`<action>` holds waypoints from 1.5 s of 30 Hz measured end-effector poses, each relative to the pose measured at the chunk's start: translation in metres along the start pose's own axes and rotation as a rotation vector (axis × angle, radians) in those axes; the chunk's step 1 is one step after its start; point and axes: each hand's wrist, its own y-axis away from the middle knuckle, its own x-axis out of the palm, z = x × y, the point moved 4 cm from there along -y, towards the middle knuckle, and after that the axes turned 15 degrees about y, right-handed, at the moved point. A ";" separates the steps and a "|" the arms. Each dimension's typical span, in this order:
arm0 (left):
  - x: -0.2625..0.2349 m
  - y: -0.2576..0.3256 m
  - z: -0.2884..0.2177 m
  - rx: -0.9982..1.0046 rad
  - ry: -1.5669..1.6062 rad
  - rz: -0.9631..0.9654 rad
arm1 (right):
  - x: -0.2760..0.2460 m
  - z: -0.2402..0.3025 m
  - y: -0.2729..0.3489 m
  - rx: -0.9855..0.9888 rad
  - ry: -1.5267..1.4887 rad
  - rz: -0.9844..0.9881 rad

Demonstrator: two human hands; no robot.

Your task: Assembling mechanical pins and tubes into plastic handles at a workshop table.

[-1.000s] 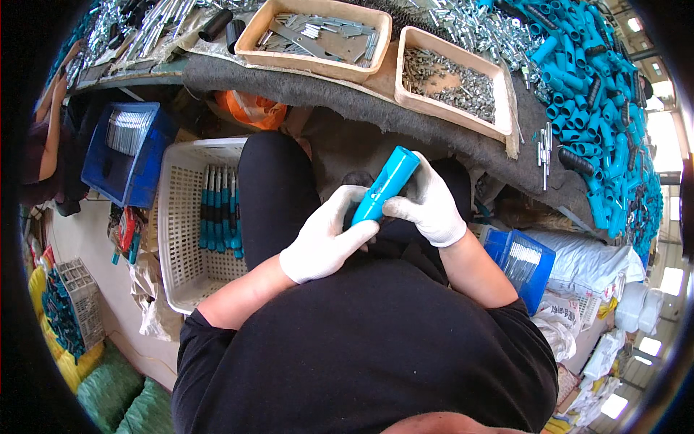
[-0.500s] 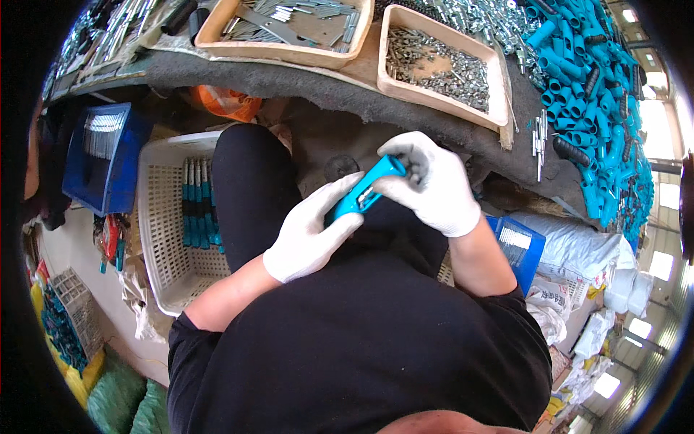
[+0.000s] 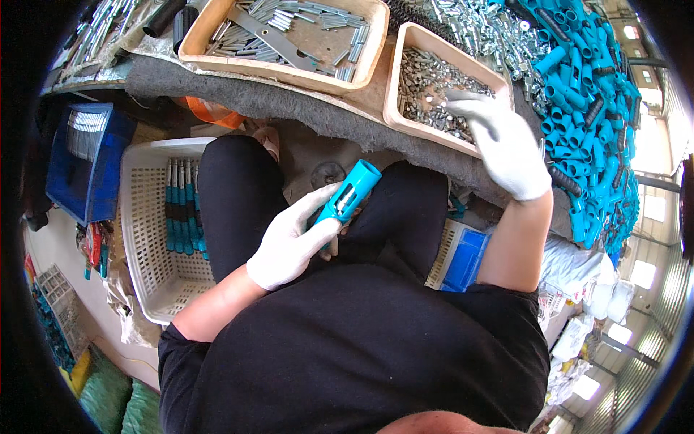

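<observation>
My left hand (image 3: 285,242), in a white glove, is closed around the lower part of a teal tube-shaped handle (image 3: 359,182). The handle tilts up and to the right, its round mouth uncovered. Through a slot in its side, metal parts show inside. Over the shallow tray (image 3: 392,98) of small metal pieces (image 3: 426,72) is my right hand (image 3: 512,150), also gloved. Its fingers reach out over the pieces, stretched and apart, with nothing seen in them; the fingertips are slightly smeared.
A second tray (image 3: 189,52) with metal pins and a flat slotted bar (image 3: 267,36) is at the bench's far left. Teal handles (image 3: 578,130) are heaped right. At left are a white basket (image 3: 135,239) with several teal-handled tools and a blue bin (image 3: 58,173).
My right hand has let go of the teal handle and moved right and away to the small-parts tray. My left hand keeps the handle, which now tilts more upright.
</observation>
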 end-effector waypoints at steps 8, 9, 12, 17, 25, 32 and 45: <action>-0.003 -0.007 0.001 -0.045 0.098 -0.017 | -0.013 -0.056 0.013 0.420 -0.202 -0.136; -0.004 -0.007 0.002 -0.051 0.097 -0.033 | -0.011 -0.050 0.006 0.401 -0.132 -0.107; -0.002 -0.007 0.004 -0.051 0.123 -0.036 | 0.003 -0.048 -0.010 0.337 -0.051 -0.097; -0.002 -0.007 0.005 -0.055 0.142 -0.053 | 0.024 -0.046 -0.035 0.189 0.088 -0.064; -0.003 -0.004 0.003 -0.050 0.131 -0.049 | 0.024 -0.037 -0.041 0.072 0.227 -0.033; 0.004 0.004 -0.003 -0.034 0.318 -0.009 | -0.001 -0.013 -0.015 0.337 -0.353 -0.234; 0.030 0.030 -0.008 0.113 0.192 0.062 | 0.038 0.133 0.045 0.129 -0.875 -0.130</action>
